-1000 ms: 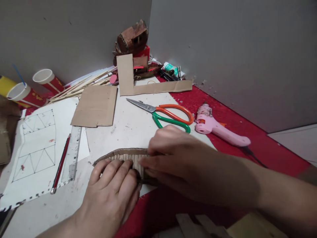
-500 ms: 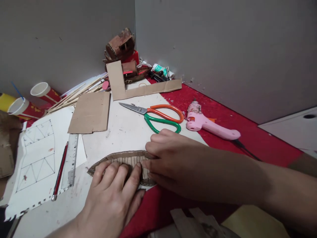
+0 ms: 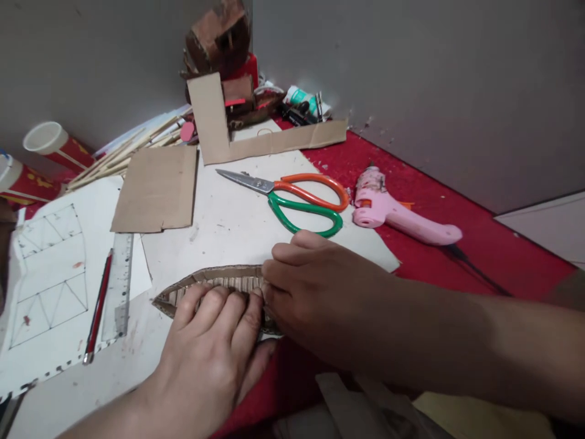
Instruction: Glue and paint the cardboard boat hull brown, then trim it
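Observation:
A small cardboard boat hull (image 3: 237,282) lies near the table's front edge, its pointed end to the left. Corrugated ribs line its inside. My left hand (image 3: 214,341) reaches over the near wall, fingers curled down into the hull and the thumb outside, gripping it. Round the right end, my right hand (image 3: 304,286) is closed, with its fingertips beside those of the left; it covers that end of the hull. Just beyond the hands lie scissors (image 3: 292,198) with one orange and one green handle.
To the right rests a pink glue gun (image 3: 402,219) with its cord. A cardboard square (image 3: 158,189) and an L-shaped cardboard piece (image 3: 210,122) lie farther back. On the left are a ruler (image 3: 119,286), a red pencil (image 3: 99,305), a drawing (image 3: 50,274), sticks (image 3: 132,143) and paper cups (image 3: 59,146).
The view has shifted slightly, with the back objects now higher in the picture. Both hands stay on the hull; my left fingers have bent a little more into it.

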`<state>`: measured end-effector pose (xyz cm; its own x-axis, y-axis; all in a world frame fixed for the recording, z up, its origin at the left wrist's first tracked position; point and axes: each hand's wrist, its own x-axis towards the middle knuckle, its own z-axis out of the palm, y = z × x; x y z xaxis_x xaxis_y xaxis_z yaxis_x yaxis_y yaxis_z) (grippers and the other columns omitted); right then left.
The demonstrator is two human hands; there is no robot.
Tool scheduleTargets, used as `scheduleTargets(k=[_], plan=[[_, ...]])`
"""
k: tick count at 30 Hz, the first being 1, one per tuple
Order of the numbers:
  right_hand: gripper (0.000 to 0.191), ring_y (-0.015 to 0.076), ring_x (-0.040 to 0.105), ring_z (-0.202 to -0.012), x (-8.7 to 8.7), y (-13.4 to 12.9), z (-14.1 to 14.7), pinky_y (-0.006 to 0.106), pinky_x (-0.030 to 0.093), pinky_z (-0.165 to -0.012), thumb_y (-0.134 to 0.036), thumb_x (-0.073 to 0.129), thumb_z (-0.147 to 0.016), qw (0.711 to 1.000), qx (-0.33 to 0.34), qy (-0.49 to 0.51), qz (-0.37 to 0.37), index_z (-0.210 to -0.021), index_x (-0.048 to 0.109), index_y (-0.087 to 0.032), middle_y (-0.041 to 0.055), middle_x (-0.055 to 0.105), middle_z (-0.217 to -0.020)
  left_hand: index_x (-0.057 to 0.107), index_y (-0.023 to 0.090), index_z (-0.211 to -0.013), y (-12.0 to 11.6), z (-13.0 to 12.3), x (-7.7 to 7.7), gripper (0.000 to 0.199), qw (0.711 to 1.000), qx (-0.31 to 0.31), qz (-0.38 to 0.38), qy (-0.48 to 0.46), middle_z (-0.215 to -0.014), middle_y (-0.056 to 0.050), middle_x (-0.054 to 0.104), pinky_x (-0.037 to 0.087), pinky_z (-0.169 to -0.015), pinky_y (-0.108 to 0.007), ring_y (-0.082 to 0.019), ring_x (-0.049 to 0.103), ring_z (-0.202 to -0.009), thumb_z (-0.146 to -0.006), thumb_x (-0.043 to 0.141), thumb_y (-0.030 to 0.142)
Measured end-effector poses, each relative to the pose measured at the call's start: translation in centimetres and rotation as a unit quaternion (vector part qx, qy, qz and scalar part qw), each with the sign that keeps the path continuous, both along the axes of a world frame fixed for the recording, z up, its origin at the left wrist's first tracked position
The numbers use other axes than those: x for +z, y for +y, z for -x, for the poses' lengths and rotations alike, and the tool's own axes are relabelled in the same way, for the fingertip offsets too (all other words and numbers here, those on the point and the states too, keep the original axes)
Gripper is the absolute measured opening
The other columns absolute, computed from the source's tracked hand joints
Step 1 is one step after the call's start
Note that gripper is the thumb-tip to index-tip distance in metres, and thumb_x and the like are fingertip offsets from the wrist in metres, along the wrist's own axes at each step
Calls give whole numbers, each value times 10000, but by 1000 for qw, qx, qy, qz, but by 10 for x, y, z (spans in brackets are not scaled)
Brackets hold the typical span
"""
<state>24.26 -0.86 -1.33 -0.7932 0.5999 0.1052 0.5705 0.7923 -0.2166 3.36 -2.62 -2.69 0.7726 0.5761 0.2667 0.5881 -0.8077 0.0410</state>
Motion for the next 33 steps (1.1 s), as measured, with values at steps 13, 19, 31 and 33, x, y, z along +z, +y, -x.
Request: scheduleTargets(k=[13, 19, 31, 33], plan=[[75, 198, 492, -764, 19, 13, -14, 325, 297, -690, -257, 596, -920, 987, -140, 28, 74, -896, 620, -190, 40, 592, -832, 715, 107, -997, -9, 18, 11, 157, 999, 19, -35, -38, -955, -108, 765, 347, -934, -435, -243, 584, -866, -911, 594, 158], [159, 190, 570, -792, 11, 24, -13, 304, 378, -687, -233, 508, -971, 984, -137, 36, 108, -892, 635, -182, 42, 656, -852, 693, 105, -951, -6, 23, 5, 174, 998, 21, -33, -41, -894, -100, 748, 353, -918, -431, -233, 569, -837, -928, 521, 96], [361, 317, 639, -898, -7, 61, -42, 392, 405, -701, -313, 470, -974, 926, -354, -126, -24, -1287, 591, -178, 164, 681, -1095, 699, 70, -1033, 0, 29, 3, 215, 997, 31, -53, -39, -868, -116, 726, 359, -872, -445, -257, 539, -823, -863, 572, 40], [355, 328, 636, -881, -8, 64, -43, 418, 414, -719, -310, 468, -971, 925, -359, -122, -34, -1258, 610, -157, 176, 687, -1045, 701, 61, -1049, -1, 29, 3, 226, 998, 25, -49, -41, -892, -122, 732, 354, -871, -449, -257, 539, -824, -873, 560, 40]])
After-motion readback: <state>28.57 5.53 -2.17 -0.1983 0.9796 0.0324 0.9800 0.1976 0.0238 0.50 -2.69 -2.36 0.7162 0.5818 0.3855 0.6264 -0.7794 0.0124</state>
